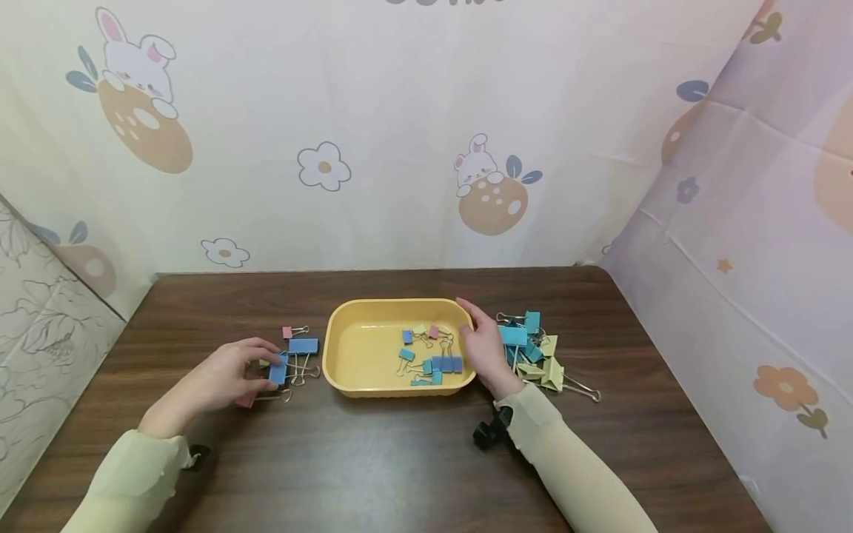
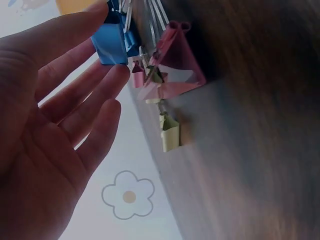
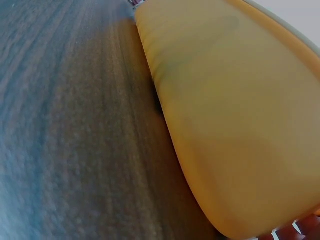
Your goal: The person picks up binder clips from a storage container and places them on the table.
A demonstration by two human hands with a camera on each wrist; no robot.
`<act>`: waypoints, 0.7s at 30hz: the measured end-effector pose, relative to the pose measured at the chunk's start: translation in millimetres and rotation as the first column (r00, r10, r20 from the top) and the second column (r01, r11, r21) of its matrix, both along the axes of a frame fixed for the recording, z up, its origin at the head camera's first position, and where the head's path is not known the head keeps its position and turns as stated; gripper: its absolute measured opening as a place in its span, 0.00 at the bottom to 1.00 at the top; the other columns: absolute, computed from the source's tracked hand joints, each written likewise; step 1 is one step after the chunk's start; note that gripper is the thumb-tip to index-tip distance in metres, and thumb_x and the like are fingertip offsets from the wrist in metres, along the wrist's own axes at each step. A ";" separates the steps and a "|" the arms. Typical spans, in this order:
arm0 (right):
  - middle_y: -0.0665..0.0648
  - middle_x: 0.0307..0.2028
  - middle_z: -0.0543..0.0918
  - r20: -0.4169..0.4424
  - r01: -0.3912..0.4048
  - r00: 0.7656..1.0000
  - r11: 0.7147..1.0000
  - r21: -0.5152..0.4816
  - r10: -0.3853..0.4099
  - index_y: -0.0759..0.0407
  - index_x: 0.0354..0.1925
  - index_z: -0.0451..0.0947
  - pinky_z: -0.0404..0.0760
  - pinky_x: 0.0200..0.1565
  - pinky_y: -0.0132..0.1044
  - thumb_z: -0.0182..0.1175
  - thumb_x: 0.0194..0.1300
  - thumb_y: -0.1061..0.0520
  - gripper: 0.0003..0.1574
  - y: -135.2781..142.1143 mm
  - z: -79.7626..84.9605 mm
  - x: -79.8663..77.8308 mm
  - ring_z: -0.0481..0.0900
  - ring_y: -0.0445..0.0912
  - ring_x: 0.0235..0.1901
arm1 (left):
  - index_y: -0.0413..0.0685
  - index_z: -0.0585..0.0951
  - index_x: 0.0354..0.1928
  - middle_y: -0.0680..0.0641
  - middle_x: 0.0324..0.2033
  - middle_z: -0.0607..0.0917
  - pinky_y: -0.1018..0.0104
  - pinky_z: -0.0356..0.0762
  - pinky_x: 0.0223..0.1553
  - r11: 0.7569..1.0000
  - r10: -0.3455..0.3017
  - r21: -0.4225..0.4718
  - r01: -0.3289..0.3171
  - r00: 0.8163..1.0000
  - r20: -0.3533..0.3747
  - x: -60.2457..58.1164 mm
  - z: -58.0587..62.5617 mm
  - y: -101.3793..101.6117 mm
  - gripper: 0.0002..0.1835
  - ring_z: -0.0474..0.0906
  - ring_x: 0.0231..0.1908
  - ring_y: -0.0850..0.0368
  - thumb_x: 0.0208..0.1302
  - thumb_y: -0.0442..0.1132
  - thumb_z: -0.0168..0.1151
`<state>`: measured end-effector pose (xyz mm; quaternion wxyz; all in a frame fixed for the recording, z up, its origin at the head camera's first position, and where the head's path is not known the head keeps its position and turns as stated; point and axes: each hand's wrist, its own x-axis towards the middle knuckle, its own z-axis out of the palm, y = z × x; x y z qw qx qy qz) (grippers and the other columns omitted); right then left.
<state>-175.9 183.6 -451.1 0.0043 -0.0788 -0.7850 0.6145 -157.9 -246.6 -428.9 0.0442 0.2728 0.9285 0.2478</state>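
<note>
In the head view, my left hand (image 1: 223, 377) is at the left group of clips, its thumb and fingertips pinching a blue binder clip (image 1: 278, 371). The left wrist view shows that clip (image 2: 111, 44) between the thumb and fingers. Beside it lie another blue binder clip (image 1: 303, 346), a small pink one (image 1: 287, 332) and a larger pink one (image 1: 246, 400), partly hidden by the hand. My right hand (image 1: 486, 348) holds the right end of a yellow tray (image 1: 363, 391). Inside lie several small blue, teal, yellow and pink clips.
Right of the tray lies a pile of teal binder clips (image 1: 513, 336) and pale yellow binder clips (image 1: 552, 374), partly behind my right hand. The dark wooden table (image 1: 320, 459) ends at a patterned curtain (image 1: 400, 215) behind and to the right.
</note>
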 end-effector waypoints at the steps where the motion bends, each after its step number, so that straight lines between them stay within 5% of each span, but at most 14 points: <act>1: 0.56 0.68 0.70 0.001 0.000 1.000 1.000 -0.002 0.001 0.50 0.71 0.67 0.69 0.64 0.48 0.47 0.75 0.66 0.31 -0.2 0.4 0.1 0.70 0.51 0.64 | 0.51 0.86 0.41 0.49 0.49 0.83 0.51 0.77 0.46 1.000 0.004 -0.003 -0.004 1.000 0.005 -0.1 -1.1 -0.1 0.14 0.81 0.46 0.51 0.53 0.39 0.78; 10: 0.56 0.68 0.69 0.016 -0.003 1.000 1.000 -0.004 0.003 0.49 0.72 0.66 0.69 0.64 0.48 0.46 0.76 0.66 0.30 0.0 1.8 0.6 0.70 0.51 0.64 | 0.47 0.84 0.46 0.43 0.53 0.80 0.64 0.77 0.37 1.000 0.023 -0.003 -0.022 0.995 0.097 -0.7 -5.4 -0.7 0.16 0.77 0.22 0.67 0.55 0.36 0.75; 21: 0.55 0.68 0.69 0.020 -0.007 1.000 1.000 -0.004 0.007 0.48 0.72 0.66 0.69 0.64 0.48 0.46 0.76 0.65 0.30 0.4 0.9 -0.1 0.70 0.50 0.64 | 0.46 0.84 0.46 0.42 0.54 0.80 0.59 0.79 0.38 0.999 0.030 -0.017 -0.029 0.998 0.046 2.1 -1.0 0.6 0.17 0.81 0.32 0.60 0.54 0.32 0.75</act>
